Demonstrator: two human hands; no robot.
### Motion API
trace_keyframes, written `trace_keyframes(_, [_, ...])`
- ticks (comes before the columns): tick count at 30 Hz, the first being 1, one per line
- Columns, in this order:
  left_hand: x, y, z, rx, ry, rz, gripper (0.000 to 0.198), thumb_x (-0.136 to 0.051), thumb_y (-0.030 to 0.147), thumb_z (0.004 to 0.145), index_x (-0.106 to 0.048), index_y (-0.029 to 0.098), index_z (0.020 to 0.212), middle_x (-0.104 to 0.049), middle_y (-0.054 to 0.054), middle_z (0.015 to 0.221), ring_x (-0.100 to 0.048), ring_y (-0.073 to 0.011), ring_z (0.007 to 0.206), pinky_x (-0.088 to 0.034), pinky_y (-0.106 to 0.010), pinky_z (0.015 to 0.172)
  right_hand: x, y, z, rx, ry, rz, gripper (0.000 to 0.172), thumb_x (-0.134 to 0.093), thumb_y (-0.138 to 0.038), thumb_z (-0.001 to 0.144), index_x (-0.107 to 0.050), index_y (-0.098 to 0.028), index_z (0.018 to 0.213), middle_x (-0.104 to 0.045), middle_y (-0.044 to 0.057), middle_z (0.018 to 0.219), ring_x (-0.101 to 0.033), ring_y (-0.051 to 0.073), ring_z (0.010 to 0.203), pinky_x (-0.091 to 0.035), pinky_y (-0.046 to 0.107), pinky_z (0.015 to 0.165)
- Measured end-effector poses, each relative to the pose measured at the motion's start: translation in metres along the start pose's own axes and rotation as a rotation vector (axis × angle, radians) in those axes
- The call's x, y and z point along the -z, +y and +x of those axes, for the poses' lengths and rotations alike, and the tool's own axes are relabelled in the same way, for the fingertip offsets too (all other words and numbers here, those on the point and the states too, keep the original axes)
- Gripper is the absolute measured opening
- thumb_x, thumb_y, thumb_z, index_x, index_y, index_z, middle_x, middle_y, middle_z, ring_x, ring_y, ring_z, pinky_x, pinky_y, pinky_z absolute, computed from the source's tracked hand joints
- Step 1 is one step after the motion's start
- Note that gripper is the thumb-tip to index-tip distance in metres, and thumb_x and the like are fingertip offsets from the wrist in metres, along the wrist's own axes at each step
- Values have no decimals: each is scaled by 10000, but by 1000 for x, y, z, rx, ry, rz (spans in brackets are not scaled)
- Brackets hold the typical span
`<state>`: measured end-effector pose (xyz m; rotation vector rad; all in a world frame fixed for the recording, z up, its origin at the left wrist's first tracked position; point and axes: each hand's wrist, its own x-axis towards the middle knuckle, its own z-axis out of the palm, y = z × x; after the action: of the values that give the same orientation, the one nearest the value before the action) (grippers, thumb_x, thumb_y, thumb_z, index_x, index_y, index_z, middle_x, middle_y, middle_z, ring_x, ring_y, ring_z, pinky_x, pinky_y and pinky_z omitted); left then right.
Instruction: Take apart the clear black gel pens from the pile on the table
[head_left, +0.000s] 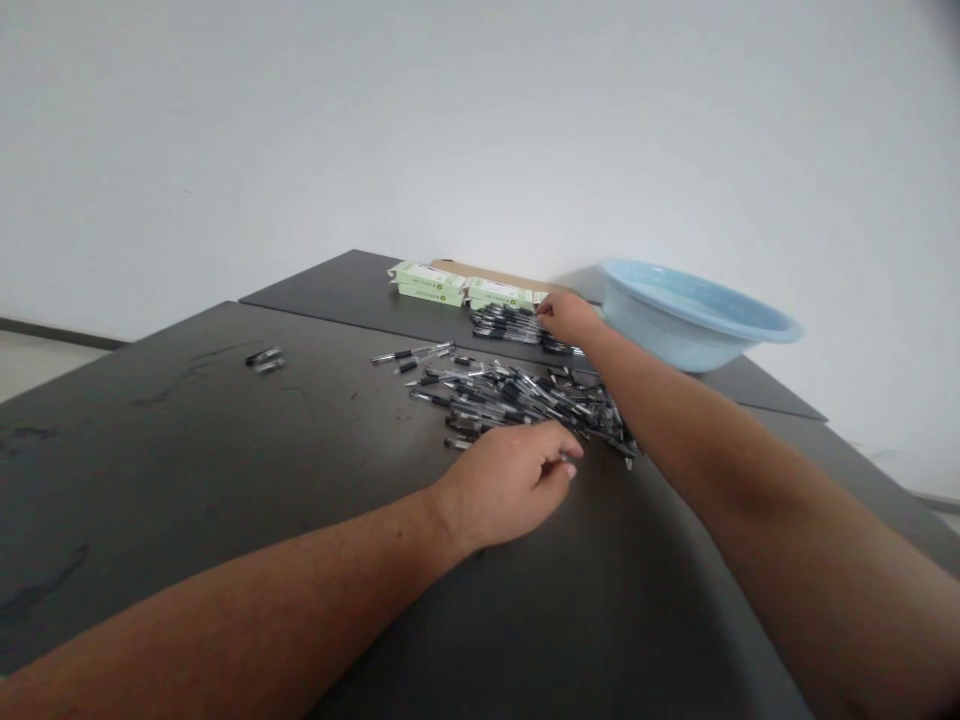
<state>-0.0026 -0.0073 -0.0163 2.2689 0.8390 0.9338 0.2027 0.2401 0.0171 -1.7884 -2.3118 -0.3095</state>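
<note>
A loose heap of clear pens with black grips (pixel 517 395) is spread across the dark table, pointing in many directions. Just in front of the heap is my left hand (pixel 514 485), its thumb and fingers pinched together; a tiny greyish bit shows between them, too small to name. My right hand (pixel 570 318) reaches over the heap to a neater row of pens (pixel 506 323) at the back. Its fingers are closed at that row's right end, and what they hold, if anything, is hidden.
Two light green and white boxes (pixel 429 284) lie behind the row, beside a brown cardboard piece (pixel 495 272). A pale blue basin (pixel 675 320) stands at the back right, near my right forearm. Two short pen-like pieces (pixel 265 360) lie apart on the left.
</note>
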Motion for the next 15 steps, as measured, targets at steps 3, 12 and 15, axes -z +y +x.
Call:
trace_keyframes(3, [1,0,0,-27,-8,11,188,-579,176,886,-685,194,1040,-749,-12,944,-692,-155,843,-510,-260,741,-13,-19,26,13,-22,-27,370,-631,-350,856,-753,-231,1184,-769,91,1123,-679,241,1018,-487,302,934])
trace_keyframes(12, [0,-3,1,-81,-14,34,224,-550,198,912,-682,176,1092,-754,-37,1063,-708,-188,962,-544,-302,877,-33,-21,31,20,-49,-93,324,-608,-259,844,-785,-240,1114,-765,95,1114,-671,250,1045,-475,338,977])
trace_keyframes(15, [0,-2,1,-87,-16,40,223,-553,196,911,-683,182,1092,-757,-34,1058,-710,-188,953,-546,-306,871,-25,-20,24,19,-14,-95,317,-562,-258,876,-783,-232,1102,-755,105,1142,-660,265,1079,-469,362,995])
